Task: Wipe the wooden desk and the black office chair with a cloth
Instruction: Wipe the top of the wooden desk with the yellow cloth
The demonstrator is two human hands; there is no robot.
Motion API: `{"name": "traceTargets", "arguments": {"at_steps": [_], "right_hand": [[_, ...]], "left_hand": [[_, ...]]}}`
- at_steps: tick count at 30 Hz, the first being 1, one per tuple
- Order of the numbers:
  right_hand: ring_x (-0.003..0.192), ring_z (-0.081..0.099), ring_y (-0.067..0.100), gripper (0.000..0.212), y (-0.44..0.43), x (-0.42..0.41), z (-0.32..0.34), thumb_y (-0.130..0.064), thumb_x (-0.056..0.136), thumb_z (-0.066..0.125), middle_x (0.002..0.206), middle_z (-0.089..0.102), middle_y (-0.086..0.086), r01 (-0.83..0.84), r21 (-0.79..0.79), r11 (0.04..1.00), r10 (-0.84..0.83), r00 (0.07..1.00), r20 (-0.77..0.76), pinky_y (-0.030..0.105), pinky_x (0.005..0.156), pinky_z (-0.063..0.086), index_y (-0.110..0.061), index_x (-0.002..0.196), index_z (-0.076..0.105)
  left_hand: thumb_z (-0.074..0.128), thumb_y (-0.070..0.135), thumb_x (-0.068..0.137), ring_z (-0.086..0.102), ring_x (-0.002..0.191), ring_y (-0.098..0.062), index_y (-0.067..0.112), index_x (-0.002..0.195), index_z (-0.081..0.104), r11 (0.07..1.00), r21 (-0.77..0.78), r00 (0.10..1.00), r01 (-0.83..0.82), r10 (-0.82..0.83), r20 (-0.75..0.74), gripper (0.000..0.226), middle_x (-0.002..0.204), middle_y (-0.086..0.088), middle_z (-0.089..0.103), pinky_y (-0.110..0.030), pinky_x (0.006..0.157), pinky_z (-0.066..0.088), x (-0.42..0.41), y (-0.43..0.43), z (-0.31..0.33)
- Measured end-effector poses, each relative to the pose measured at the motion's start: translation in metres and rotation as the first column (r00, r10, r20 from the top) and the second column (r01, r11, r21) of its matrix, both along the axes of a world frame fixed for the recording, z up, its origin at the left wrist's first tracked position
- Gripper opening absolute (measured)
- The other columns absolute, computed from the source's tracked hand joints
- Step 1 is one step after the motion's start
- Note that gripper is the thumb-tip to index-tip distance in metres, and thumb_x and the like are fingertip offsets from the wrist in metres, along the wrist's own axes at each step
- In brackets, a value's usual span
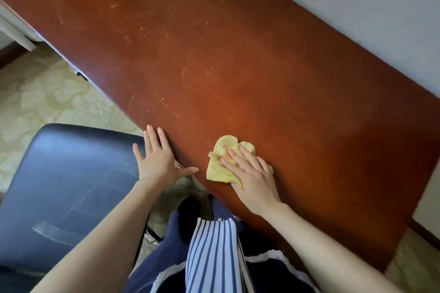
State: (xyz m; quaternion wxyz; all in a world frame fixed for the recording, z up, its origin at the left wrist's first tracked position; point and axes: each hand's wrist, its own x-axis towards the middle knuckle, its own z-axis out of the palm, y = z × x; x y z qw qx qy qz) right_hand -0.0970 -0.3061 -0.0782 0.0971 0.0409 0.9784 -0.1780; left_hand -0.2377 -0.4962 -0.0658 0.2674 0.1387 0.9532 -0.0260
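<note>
A reddish-brown wooden desk (214,54) with pale scratches runs diagonally across the head view. A crumpled yellow cloth (222,162) lies on it near the front edge. My right hand (252,173) lies flat on the cloth with straight fingers, pressing it onto the wood. My left hand (158,157) is spread open at the desk's front edge, thumb on the wood and fingers over the edge. The black office chair (66,185) stands at lower left, its seat showing dusty streaks.
A pale wall (357,7) runs along the desk's far side. Patterned beige carpet (47,97) covers the floor to the left. A white cabinet edge (14,31) sits at far left. My legs and striped apron (214,257) stand between chair and desk.
</note>
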Motion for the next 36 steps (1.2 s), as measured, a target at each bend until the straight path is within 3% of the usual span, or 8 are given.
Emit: {"name": "traceTargets", "arguments": {"at_steps": [8,14,19,24,29,32,36], "right_hand": [[0.133,0.041,0.023,0.057,0.062,0.012,-0.003,-0.017,0.077,0.074,0.141,0.050,-0.003,0.170,0.060,0.984,-0.163,0.981,-0.105,0.044,0.102,0.040,-0.026,0.130,0.057],[0.144,0.015,0.017,0.048,0.108,-0.045,-0.001,-0.037,0.097,0.047,0.154,0.028,-0.008,0.328,0.147,0.933,-0.330,0.944,-0.013,0.041,0.114,0.017,-0.034,0.144,0.036],[0.146,0.003,0.019,0.051,0.120,-0.118,0.003,-0.051,0.099,0.027,0.158,0.015,-0.008,0.354,0.131,0.926,-0.369,0.922,0.113,0.044,0.118,0.009,-0.037,0.148,0.023],[0.146,-0.003,0.024,0.055,0.099,-0.185,0.007,-0.055,0.098,0.016,0.160,0.005,-0.007,0.213,0.154,0.965,-0.244,0.945,0.220,0.045,0.119,0.003,-0.038,0.150,0.010],[0.146,-0.007,0.023,0.053,0.033,-0.224,0.008,-0.056,0.098,0.018,0.160,0.001,-0.008,0.008,0.091,0.996,-0.031,0.965,0.260,0.044,0.118,-0.003,-0.043,0.149,0.011],[0.146,-0.005,0.023,0.051,-0.011,-0.215,0.005,-0.054,0.098,0.026,0.160,0.005,-0.007,-0.120,0.046,0.992,0.107,0.970,0.217,0.044,0.117,-0.004,-0.043,0.148,0.019],[0.146,0.003,0.021,0.047,-0.052,-0.172,-0.001,-0.046,0.097,0.040,0.158,0.017,-0.006,-0.227,0.036,0.973,0.225,0.973,0.060,0.042,0.116,0.001,-0.042,0.144,0.032]], "left_hand": [[0.057,0.083,0.058,-0.017,0.144,-0.030,0.000,0.145,-0.019,1.000,-0.003,1.000,0.008,-0.008,-0.004,0.142,0.154,-0.021,-0.021,-0.055,0.114,0.002,0.000,0.001,0.001],[0.059,0.081,0.059,-0.016,0.144,-0.032,-0.001,0.145,-0.019,1.000,0.011,1.000,0.000,0.000,0.008,0.142,0.154,-0.022,-0.022,-0.056,0.114,0.003,0.000,0.004,0.003],[0.062,0.079,0.058,-0.015,0.145,-0.031,0.000,0.146,-0.018,0.999,0.036,0.999,-0.031,0.031,0.009,0.142,0.154,-0.021,-0.021,-0.056,0.114,0.003,0.001,0.003,0.004],[0.064,0.075,0.062,-0.015,0.145,-0.028,0.005,0.147,-0.016,0.999,0.042,0.999,-0.032,0.031,0.021,0.136,0.156,-0.016,-0.019,-0.056,0.113,0.000,-0.004,0.003,0.005],[0.067,0.065,0.069,-0.009,0.146,-0.024,0.014,0.151,-0.008,0.941,0.279,0.982,-0.191,0.179,0.068,0.123,0.158,-0.007,-0.015,-0.054,0.114,0.004,0.001,-0.008,0.007],[0.072,0.059,0.069,-0.009,0.146,-0.025,0.013,0.151,-0.007,0.924,0.306,0.974,-0.228,0.220,0.062,0.122,0.158,-0.007,-0.016,-0.053,0.114,0.006,0.012,-0.012,0.007],[0.070,0.036,0.082,-0.013,0.145,-0.025,0.012,0.150,-0.010,0.939,0.241,0.969,-0.245,0.229,0.091,0.108,0.157,-0.009,-0.019,-0.050,0.116,0.003,0.013,-0.030,0.005]]}}
